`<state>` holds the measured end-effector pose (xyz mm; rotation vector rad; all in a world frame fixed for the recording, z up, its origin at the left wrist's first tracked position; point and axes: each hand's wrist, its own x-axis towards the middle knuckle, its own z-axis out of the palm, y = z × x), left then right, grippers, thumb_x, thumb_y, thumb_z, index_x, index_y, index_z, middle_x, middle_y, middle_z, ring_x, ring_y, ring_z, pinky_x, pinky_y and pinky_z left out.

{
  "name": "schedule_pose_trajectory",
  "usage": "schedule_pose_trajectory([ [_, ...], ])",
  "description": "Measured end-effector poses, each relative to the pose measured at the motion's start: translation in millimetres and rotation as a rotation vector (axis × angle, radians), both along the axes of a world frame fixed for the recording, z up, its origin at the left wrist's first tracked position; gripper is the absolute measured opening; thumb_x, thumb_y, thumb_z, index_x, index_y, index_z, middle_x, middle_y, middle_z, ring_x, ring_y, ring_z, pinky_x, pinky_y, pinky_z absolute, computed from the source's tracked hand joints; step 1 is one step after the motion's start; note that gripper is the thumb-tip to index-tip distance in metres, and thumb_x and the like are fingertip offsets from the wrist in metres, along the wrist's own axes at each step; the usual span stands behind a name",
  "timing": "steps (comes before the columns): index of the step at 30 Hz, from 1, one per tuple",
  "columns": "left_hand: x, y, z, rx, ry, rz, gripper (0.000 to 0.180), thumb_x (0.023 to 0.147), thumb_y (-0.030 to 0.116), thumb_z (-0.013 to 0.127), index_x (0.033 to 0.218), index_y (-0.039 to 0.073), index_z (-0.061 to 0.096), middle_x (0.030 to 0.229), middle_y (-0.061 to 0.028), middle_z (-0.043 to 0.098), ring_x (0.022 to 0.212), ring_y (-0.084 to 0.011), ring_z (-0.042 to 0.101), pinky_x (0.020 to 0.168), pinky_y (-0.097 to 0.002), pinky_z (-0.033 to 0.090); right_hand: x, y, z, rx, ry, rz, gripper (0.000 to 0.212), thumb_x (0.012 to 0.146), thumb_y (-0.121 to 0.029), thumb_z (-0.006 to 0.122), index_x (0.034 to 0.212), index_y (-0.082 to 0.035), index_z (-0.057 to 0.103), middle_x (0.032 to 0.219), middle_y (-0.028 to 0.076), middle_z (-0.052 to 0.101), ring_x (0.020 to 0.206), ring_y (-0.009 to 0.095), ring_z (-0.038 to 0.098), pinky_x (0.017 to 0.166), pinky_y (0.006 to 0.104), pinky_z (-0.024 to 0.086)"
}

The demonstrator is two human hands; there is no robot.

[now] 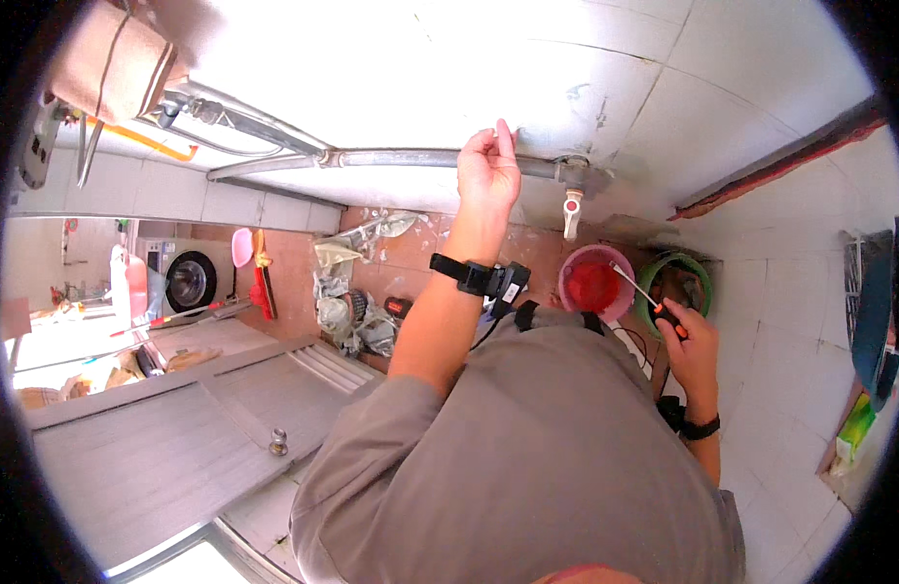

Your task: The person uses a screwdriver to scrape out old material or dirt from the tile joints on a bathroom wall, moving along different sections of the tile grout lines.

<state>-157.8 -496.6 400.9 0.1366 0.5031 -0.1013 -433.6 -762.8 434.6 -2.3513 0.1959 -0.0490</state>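
My left hand (488,170) is raised to a grey metal pipe (391,158) that runs along the white tiled wall, its fingers closed around the pipe just left of a tap with a red-and-white handle (571,200). A black wrist strap with a small device (484,277) sits on that forearm. Lower down on the right, my right hand (691,346) grips a screwdriver (644,292) with an orange-and-black handle; its shaft points up-left over a pink bucket (593,282).
A green bucket (675,282) stands beside the pink one under the tap. Crumpled plastic bags (347,311) lie on the brown tiled floor. A grey door with a round knob (277,443) is at lower left; a washing machine (187,277) is farther left.
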Motion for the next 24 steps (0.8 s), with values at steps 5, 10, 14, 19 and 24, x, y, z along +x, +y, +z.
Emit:
schedule_pose_trajectory([
  [5,-9,-10,10,-0.002,-0.091,0.054,0.007,0.085,-0.008,0.055,0.092,-0.008,0.053,0.094,-0.0131,0.055,0.086,-0.0193,0.057,0.086,-0.028,0.054,-6,-1,-3,0.034,0.031,-0.018,0.028,0.079,-0.006,0.07,0.107,-0.001,0.066,0.085,0.016,0.066,0.07,0.025,0.062,0.065,0.0299,0.047],
  [10,1,-7,-1,0.472,-0.126,-0.055,0.015,0.09,0.003,0.062,0.101,-0.002,0.054,0.099,-0.0098,0.057,0.081,-0.016,0.057,0.076,-0.0269,0.053,-7,-5,-7,-0.023,0.054,0.07,0.029,0.079,-0.015,0.072,0.105,-0.005,0.068,0.089,0.013,0.067,0.075,0.028,0.065,0.065,0.0326,0.052],
  [14,-17,-13,-23,0.557,-0.117,-0.223,0.018,0.089,0.001,0.062,0.104,-0.003,0.053,0.1,-0.0117,0.057,0.075,-0.0168,0.058,0.07,-0.0281,0.055,-4,-4,-6,-0.001,0.048,0.097,0.028,0.079,-0.016,0.073,0.104,-0.005,0.068,0.089,0.014,0.067,0.074,0.03,0.063,0.064,0.0349,0.051],
  [19,-40,-23,-19,0.425,0.077,-0.204,0.019,0.089,0.0,0.061,0.104,-0.006,0.051,0.1,-0.0125,0.056,0.078,-0.0201,0.059,0.071,-0.0277,0.055,-1,2,-8,0.084,0.125,-0.161,0.02,0.078,-0.02,0.074,0.085,-0.004,0.065,0.075,0.012,0.062,0.061,0.02,0.054,0.055,0.0332,0.043],
  [24,-69,-48,-40,0.217,0.121,-0.377,0.021,0.09,0.0,0.059,0.107,-0.008,0.05,0.1,-0.0142,0.054,0.086,-0.0207,0.058,0.072,-0.0274,0.056,86,29,-4,0.148,-0.138,-0.083,0.033,0.082,-0.019,0.074,0.068,-0.002,0.049,0.06,0.001,0.044,0.059,0.008,0.039,0.053,0.0269,0.036],
])
